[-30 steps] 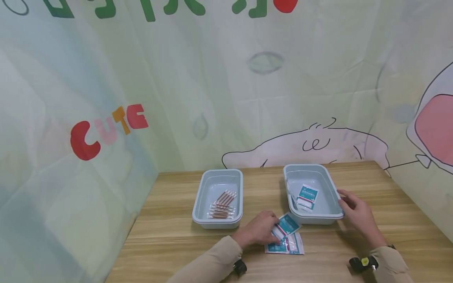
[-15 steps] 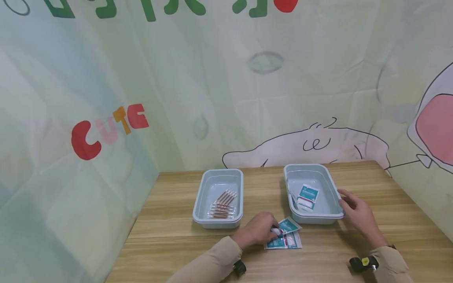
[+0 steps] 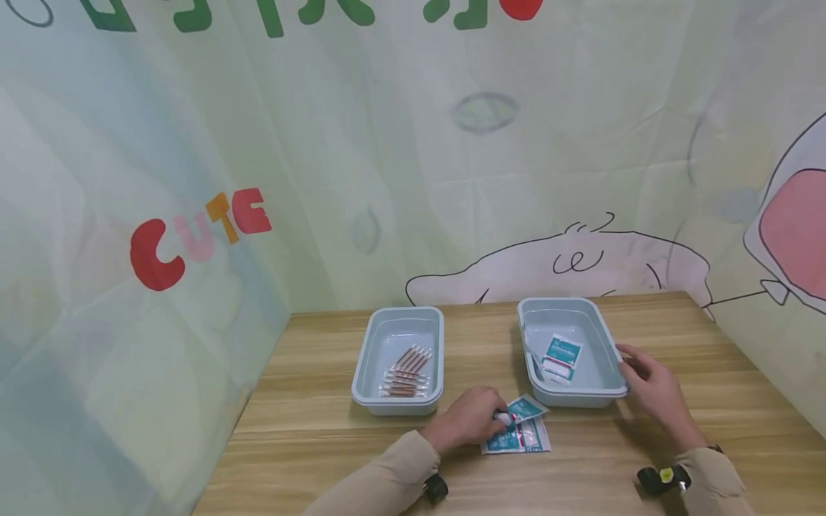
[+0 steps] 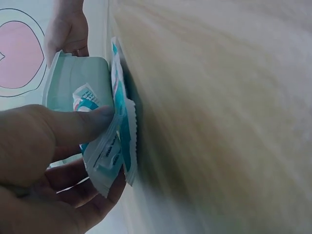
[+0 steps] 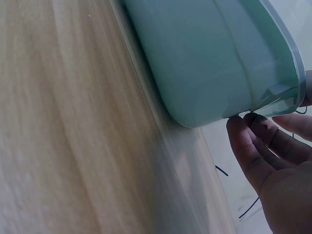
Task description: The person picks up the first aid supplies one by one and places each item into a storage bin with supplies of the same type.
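While the person's left hand (image 3: 467,416) pinches a teal-and-white packet (image 4: 105,161) in a narrow grip, the right hand (image 3: 657,393) holds the right-hand blue tray (image 3: 577,401) at its edge.

A creased, pale-green printed sheet (image 3: 387,143) hangs behind a wood-grained table (image 3: 480,344) at six o'clock. Bold green characters (image 3: 272,18), cropped along the top, run from ten o'clock to just past twelve, with a rounded red shape (image 3: 520,8) at one. Red, pink and orange letters spelling "CUTE" (image 3: 219,206) sit at nine. At three, a white-bordered pink balloon (image 3: 803,229) trails its string toward a white, black-outlined cartoon figure (image 3: 516,276) nearer centre. Toward six, a pale-blue rectangular plastic tray (image 3: 395,411) holds clear-wrapped, white-tipped brown swabs (image 3: 403,391).
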A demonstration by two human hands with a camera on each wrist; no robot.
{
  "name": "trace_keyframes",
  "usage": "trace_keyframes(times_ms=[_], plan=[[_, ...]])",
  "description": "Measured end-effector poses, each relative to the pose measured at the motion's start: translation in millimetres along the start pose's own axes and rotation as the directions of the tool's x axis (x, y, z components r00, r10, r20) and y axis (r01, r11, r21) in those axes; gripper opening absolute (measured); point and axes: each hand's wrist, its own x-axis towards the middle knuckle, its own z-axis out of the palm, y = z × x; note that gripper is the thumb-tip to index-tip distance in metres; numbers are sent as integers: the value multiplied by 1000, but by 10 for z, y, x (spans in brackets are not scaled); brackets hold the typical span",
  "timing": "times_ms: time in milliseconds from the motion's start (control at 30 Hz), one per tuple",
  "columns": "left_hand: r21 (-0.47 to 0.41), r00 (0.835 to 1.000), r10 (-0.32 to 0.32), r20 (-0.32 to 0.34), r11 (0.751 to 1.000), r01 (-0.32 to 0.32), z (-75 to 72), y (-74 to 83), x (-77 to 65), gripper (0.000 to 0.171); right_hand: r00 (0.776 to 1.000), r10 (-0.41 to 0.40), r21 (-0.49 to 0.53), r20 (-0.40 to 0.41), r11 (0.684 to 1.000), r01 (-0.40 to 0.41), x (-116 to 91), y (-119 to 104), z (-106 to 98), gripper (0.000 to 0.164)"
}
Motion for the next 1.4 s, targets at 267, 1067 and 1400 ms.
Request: trace_keyframes(times_ms=[267, 1067, 1400], plan=[[-1, 999, 17, -44, 1000, -17, -51, 19, -21, 13, 1000, -8, -8, -5, 1000, 8, 6, -5, -6, 54], [-2, 995, 19, -100, 1000, -19, -147, 20, -104, 17, 999, 24, -18, 28, 1000, -24, 4, -8, -9, 57], [0, 996, -20, -92, 1000, 20, -223, 48, -145, 18, 1000, 8, -26, 14, 1000, -7, -3, -1, -3, 56]])
